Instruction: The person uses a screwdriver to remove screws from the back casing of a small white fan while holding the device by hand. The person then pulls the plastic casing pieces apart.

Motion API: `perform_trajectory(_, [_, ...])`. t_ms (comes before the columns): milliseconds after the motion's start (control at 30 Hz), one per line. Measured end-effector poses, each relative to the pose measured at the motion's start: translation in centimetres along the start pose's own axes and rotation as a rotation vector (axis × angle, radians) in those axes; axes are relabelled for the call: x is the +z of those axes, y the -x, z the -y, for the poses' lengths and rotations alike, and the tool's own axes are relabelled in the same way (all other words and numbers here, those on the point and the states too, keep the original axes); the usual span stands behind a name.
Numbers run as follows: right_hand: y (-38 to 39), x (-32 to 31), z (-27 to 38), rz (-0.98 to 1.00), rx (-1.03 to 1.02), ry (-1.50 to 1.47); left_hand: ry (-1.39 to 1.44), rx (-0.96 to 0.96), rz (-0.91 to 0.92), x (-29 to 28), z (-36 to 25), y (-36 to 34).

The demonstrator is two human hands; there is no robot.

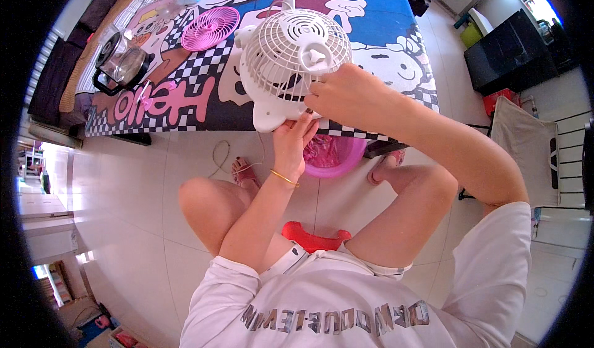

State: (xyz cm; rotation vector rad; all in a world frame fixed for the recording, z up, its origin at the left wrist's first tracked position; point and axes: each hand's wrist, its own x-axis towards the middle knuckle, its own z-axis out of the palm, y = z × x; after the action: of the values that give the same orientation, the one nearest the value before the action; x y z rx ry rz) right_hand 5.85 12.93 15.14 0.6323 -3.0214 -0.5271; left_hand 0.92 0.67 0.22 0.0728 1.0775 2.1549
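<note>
1. Head view: the white fan (291, 63) stands near the front edge of the cloth-covered surface (396, 69), its domed cage facing upward.
2. Left hand (295, 140): fingers loosely spread, touching the front edge of the fan's base from below.
3. Right hand (343, 97): fingers curled in at the cage's lower right side; the fingertips are partly hidden, so what they pinch cannot be told.
4. A round pink grille (210, 29) lies left of the fan, with a glass pot (128, 66) farther left.
5. Below the surface's edge, a pink basin (354, 156) sits on the floor.
</note>
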Motion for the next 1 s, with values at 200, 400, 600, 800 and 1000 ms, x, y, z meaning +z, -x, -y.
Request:
perform_trajectory(200, [-0.4,0.4,-0.6,-0.072,-0.025,0.028,-0.006,-0.032,-0.04,0.0,0.1,-0.1])
perform_trajectory(400, [-0.3,0.4,-1.5,-0.039,0.117,-0.174,-0.001,-0.019,-0.019,0.0,0.0,0.0])
perform_trajectory(600, [-1.1,0.6,-1.0,0.018,0.454,-0.318,0.013,-0.011,-0.032,0.2,0.1,0.0])
perform_trajectory(800, [0.1,0.4,-0.2,0.007,0.318,-0.165,0.012,-0.013,-0.035,0.3,-0.2,0.1])
perform_trajectory(1000, [-0.1,0.2,-0.5,-0.106,-0.133,0.06,0.0,-0.015,-0.034,0.2,-0.1,0.1])
